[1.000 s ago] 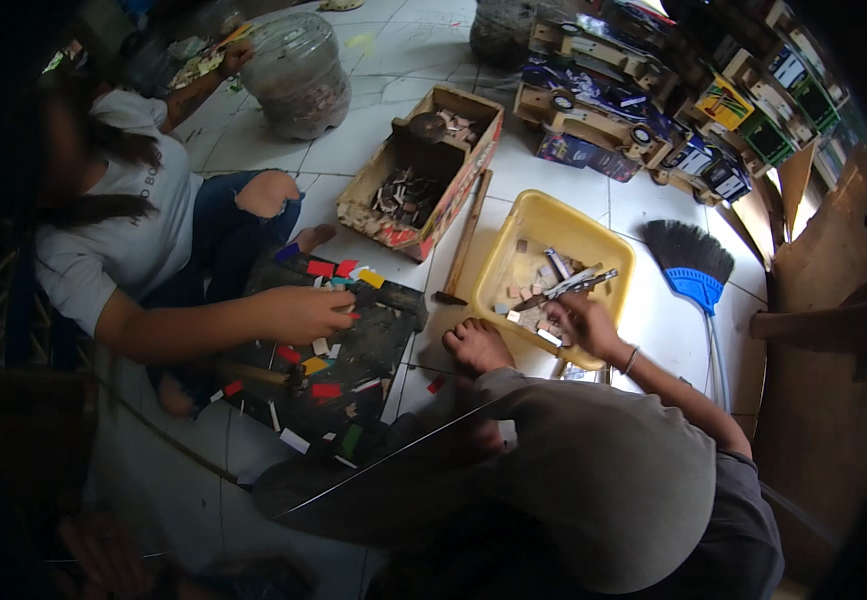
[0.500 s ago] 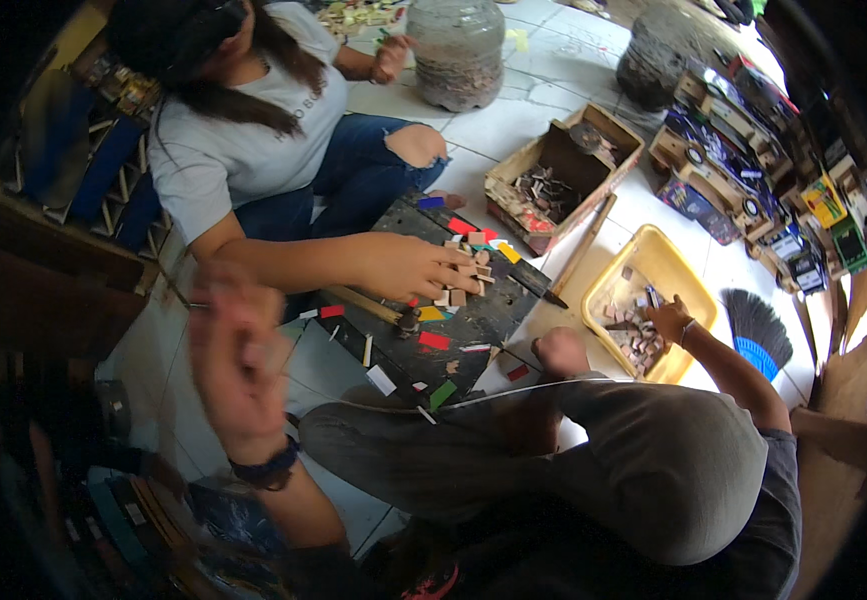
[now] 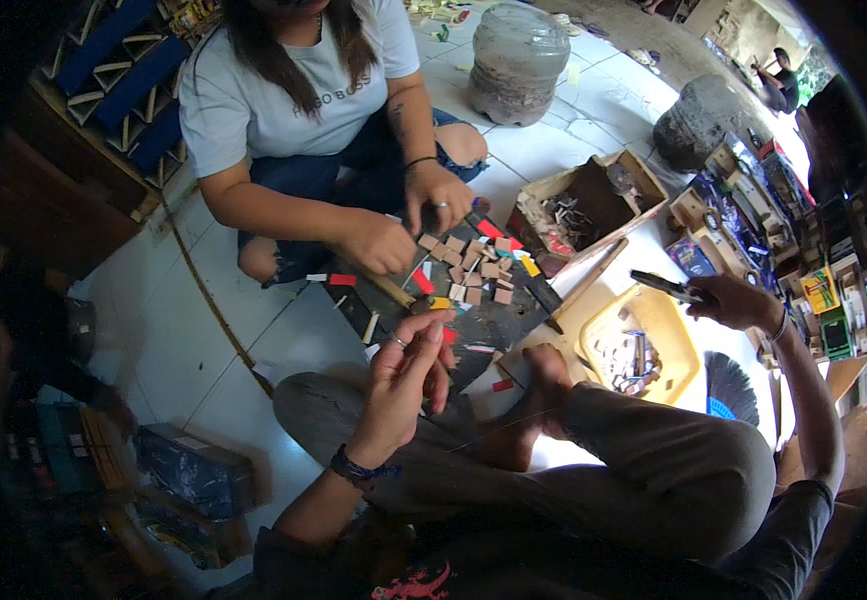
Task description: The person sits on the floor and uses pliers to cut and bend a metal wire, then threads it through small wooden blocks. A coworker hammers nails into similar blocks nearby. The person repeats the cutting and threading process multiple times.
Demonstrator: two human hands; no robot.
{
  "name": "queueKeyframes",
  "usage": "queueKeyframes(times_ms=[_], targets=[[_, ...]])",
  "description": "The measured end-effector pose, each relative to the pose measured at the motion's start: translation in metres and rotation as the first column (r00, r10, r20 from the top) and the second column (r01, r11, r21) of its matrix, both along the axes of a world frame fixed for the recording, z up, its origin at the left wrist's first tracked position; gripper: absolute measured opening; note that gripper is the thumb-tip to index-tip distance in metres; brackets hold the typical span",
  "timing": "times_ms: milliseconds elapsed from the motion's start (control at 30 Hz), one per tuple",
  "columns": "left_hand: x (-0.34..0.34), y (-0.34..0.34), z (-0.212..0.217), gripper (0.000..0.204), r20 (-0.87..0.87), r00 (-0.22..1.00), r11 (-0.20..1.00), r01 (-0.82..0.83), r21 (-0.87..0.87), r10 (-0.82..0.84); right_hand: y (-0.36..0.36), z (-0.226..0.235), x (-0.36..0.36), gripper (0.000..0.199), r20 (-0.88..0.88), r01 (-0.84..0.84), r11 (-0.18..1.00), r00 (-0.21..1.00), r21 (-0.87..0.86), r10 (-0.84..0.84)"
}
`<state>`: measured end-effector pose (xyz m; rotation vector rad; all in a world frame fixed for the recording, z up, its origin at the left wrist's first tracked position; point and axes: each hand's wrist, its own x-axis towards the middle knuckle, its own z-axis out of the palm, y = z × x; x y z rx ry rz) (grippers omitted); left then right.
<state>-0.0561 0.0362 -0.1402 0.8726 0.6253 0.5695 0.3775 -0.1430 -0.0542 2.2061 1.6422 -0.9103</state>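
The left hand (image 3: pixel 408 370) pinches a small yellow block (image 3: pixel 440 303) at its fingertips, above the dark work board (image 3: pixel 498 325). The block looks light and stiff, so a fingertip hold on its sides seems enough. The right hand (image 3: pixel 743 300) is closed around dark flat pliers (image 3: pixel 665 287) over the yellow plastic tray (image 3: pixel 678 330), which holds small wooden pieces. The open wooden box (image 3: pixel 593 205) holds scraps.

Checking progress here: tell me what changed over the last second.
The right hand left the yellow tray and now holds a dark tool above it. The left hand came up near the dark board. The co-worker's hands stayed on the board.
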Motion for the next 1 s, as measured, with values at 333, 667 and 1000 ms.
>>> queueKeyframes(times_ms=[333,667,1000], targets=[[0.03,-0.013,0.008,0.031,0.238,0.948,0.977,-0.195,-0.091,0.211,0.094,0.015,-0.171,0.045,-0.793,0.03,0.936,0.521,-0.352,-0.315],[0.022,-0.015,0.011,0.031,0.09,0.963,0.952,-0.265,0.152,0.254,0.088,-0.015,-0.202,0.046,-0.754,0.178,0.984,0.644,-0.017,-0.129],[0.019,-0.016,-0.013,0.035,-0.007,0.979,0.966,-0.2,0.167,0.204,0.087,-0.04,-0.204,0.043,-0.588,0.24,0.966,0.797,0.094,-0.14]])
